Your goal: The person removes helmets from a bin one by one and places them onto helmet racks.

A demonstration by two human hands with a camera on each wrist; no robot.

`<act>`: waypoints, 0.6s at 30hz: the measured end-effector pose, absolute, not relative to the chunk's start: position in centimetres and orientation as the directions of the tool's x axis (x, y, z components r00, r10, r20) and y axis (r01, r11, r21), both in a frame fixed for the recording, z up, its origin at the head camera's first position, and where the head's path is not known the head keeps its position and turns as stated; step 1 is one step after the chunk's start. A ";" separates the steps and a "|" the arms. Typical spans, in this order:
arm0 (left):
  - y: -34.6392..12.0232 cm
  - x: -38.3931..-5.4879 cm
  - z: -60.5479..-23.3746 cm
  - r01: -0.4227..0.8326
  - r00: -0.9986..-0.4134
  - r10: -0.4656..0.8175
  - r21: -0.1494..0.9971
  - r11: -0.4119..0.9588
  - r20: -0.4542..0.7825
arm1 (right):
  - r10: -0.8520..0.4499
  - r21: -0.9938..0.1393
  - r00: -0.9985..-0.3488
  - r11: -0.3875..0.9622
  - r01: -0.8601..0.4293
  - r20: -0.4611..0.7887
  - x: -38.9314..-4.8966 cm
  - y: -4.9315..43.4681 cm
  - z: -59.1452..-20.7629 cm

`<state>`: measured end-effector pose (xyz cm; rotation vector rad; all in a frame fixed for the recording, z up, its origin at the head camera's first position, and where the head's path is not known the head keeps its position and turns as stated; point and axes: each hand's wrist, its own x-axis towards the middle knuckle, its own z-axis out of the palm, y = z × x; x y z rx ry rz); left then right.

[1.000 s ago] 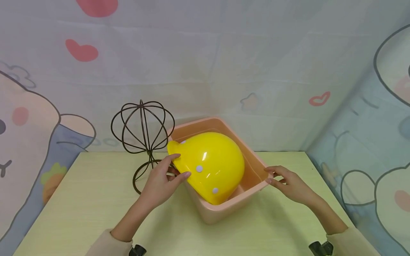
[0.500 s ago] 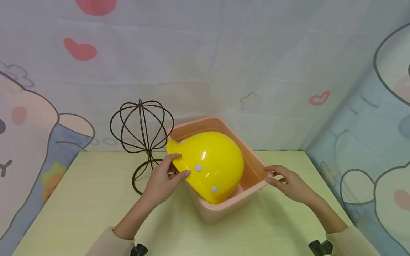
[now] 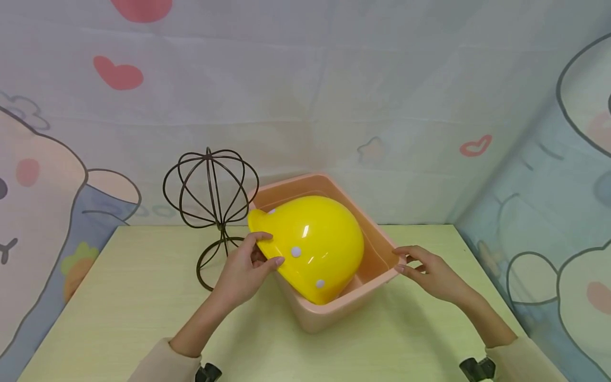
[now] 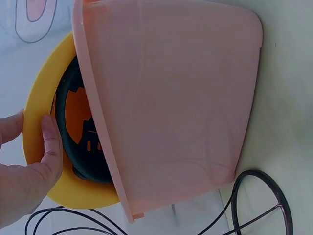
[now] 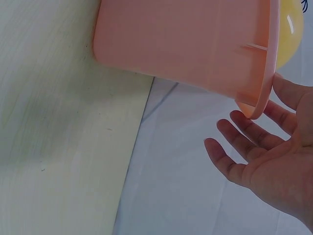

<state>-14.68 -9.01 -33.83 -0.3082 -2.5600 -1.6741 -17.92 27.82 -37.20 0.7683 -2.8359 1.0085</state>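
Note:
A yellow hard hat (image 3: 320,239) with white dots lies tilted inside a pink plastic bin (image 3: 329,315), its brim sticking out over the left rim. My left hand (image 3: 241,270) pinches that brim between thumb and fingers. In the left wrist view the underside of the hard hat (image 4: 41,161) shows a dark inner band and harness, partly hidden by the bin wall. At the bin's right corner, my right hand (image 3: 431,273) pinches the rim between thumb and index finger. Its other fingers spread loosely below the rim in the right wrist view.
A dark wire stand (image 3: 210,191) with a round cage top stands just left of the bin, behind my left hand. The bin sits on a light wooden table (image 3: 119,318). A printed cloth backdrop (image 3: 410,79) rises behind and beside the table.
My left index finger lies slightly further over the brim than before. The hard hat, the bin and my right hand stay in place.

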 end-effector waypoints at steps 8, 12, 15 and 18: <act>-8.5 -14.6 -34.6 0.186 -0.980 0.134 0.922 0.340 0.148 | -0.440 -0.580 -0.877 0.669 -0.464 0.194 -17.9 27.7 -37.2; -8.5 -14.5 -34.7 0.194 -0.978 0.137 0.924 0.330 0.157 | -0.437 -0.583 -0.879 0.670 -0.460 0.192 -17.8 27.7 -37.2; -8.6 -14.5 -34.8 0.189 -0.980 0.131 0.921 0.340 0.153 | -0.436 -0.586 -0.880 0.668 -0.458 0.191 -17.8 27.7 -37.2; -8.9 -14.4 -34.8 0.195 -0.979 0.132 0.914 0.357 0.157 | -0.435 -0.588 -0.880 0.668 -0.456 0.188 -17.8 27.7 -37.2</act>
